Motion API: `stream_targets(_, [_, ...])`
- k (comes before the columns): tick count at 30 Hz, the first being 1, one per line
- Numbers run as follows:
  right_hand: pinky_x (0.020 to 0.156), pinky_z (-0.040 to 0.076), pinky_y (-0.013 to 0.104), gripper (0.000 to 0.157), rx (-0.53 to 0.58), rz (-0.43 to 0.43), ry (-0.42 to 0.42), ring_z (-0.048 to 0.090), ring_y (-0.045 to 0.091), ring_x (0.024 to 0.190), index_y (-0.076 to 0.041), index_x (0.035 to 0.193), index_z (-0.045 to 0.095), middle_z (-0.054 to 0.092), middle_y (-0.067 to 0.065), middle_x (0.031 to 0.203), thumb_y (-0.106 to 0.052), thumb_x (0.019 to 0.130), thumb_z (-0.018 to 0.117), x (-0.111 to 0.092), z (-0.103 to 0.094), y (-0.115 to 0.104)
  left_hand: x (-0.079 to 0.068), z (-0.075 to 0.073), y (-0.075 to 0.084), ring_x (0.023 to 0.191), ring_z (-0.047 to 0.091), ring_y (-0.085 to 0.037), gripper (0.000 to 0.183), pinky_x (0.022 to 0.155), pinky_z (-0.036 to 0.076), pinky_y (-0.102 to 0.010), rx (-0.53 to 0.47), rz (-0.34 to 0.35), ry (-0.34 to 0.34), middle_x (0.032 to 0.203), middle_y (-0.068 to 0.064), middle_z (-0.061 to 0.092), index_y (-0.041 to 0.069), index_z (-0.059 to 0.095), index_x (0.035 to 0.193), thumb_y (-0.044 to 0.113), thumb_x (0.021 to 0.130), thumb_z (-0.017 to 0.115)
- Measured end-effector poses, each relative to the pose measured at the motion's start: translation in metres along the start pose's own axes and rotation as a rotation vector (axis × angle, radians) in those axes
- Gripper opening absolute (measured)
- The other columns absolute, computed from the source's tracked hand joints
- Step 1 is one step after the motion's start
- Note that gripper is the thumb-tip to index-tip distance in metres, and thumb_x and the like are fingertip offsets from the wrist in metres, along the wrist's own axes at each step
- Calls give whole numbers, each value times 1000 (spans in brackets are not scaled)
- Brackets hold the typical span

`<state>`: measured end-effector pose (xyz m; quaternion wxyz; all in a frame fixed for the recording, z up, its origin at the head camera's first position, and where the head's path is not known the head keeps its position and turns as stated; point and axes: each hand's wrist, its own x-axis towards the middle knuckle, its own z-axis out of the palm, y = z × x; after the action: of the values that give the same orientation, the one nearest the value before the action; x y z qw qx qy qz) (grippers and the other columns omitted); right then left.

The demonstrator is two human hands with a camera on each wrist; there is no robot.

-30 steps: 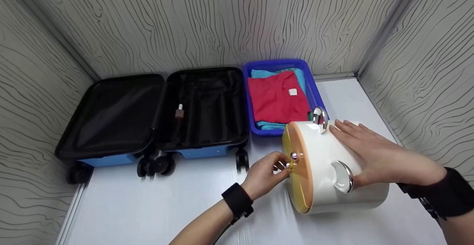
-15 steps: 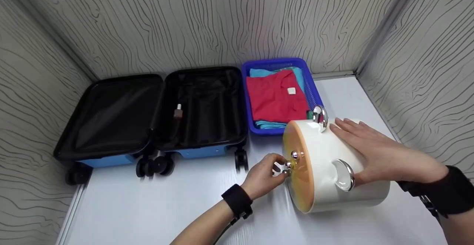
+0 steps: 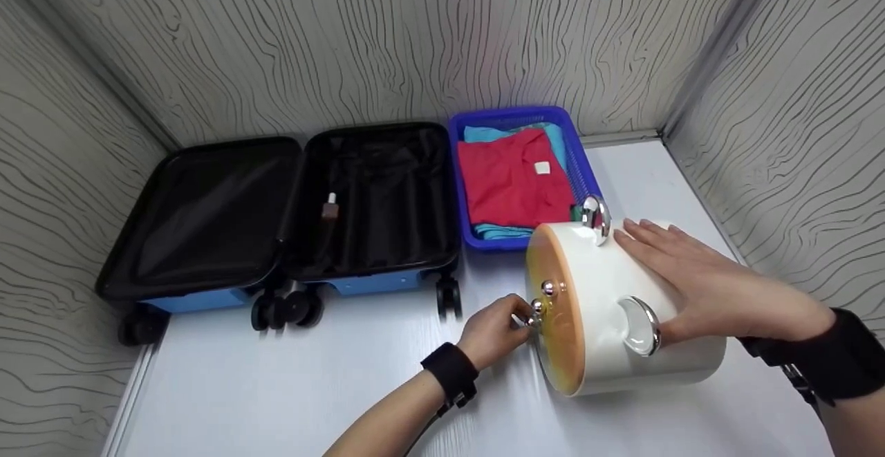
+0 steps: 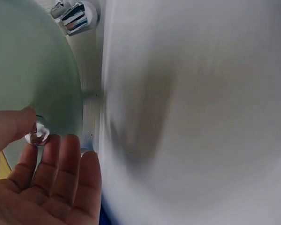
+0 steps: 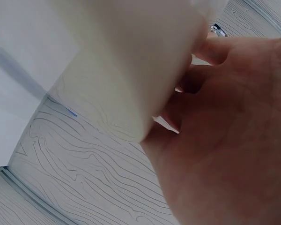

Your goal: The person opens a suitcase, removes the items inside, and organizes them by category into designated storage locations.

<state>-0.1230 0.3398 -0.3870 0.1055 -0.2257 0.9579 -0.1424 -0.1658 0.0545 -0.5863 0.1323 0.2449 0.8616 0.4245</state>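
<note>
A large white drum-shaped container (image 3: 615, 291) lies on its side, an amber see-through lid (image 3: 561, 353) facing left. Two small silver balls (image 3: 547, 287) sit at the lid's middle. My left hand (image 3: 492, 332) pinches a silver knob (image 4: 38, 133) between thumb and fingertips; the lid looks greenish in the left wrist view. Spread over the container's upper side, my right hand (image 3: 712, 284) rests with straight fingers, its thumb beside a silver-edged handle (image 3: 644, 325). A second handle (image 3: 596, 218) points up. In the right wrist view, the fingertips (image 5: 215, 51) press the white wall.
Behind the container stands a blue basket (image 3: 577, 132) with a folded red garment (image 3: 515, 180) over turquoise cloth. An open black-lined suitcase (image 3: 380, 201) lies at the left, a small brown bottle (image 3: 330, 209) inside. Patterned walls (image 3: 346, 49) enclose the white table (image 3: 276, 388).
My left hand has drawn slightly down and left with the knob. The yellow panel that overlapped the lid at an angle now lies level with it. My right hand stays on the container.
</note>
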Motion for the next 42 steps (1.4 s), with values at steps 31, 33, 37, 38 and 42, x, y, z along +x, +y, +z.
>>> stream_targets(31, [122,-2,25,127,-19,-21,10,21,43,151,-4,162,26,27,20,165,-45,62,93,-1,-1,1,-43,-42,-37,78,62,0,12,70,51,-23,65,10,105,100,9,72,20,68,103,21,94,75])
stream_targets(33, [122,-1,26,127,-21,-24,7,21,43,151,-3,162,25,27,21,165,-47,63,92,-1,-1,1,-49,-47,-42,78,62,0,12,69,51,-24,64,-5,118,100,10,71,20,68,103,21,94,75])
stream_targets(37, [121,-2,24,127,-21,-31,14,21,43,151,-3,162,26,27,21,164,-43,62,92,-1,-2,2,-55,-53,-47,77,63,0,13,69,51,-24,41,-29,121,100,11,72,21,68,104,20,94,75])
stream_targets(38, [121,-2,23,126,-20,-31,15,21,43,151,-4,162,26,27,21,164,-42,62,92,-1,-1,2,-56,-54,-48,77,63,0,13,69,51,-25,35,-31,119,101,11,72,21,68,105,19,93,75])
stream_targets(42, [121,-2,24,126,-16,-33,18,21,42,151,-5,162,26,27,21,164,-40,61,92,0,0,2,-57,-58,-47,78,64,0,14,70,52,-24,58,-27,102,102,10,73,20,69,106,20,94,74])
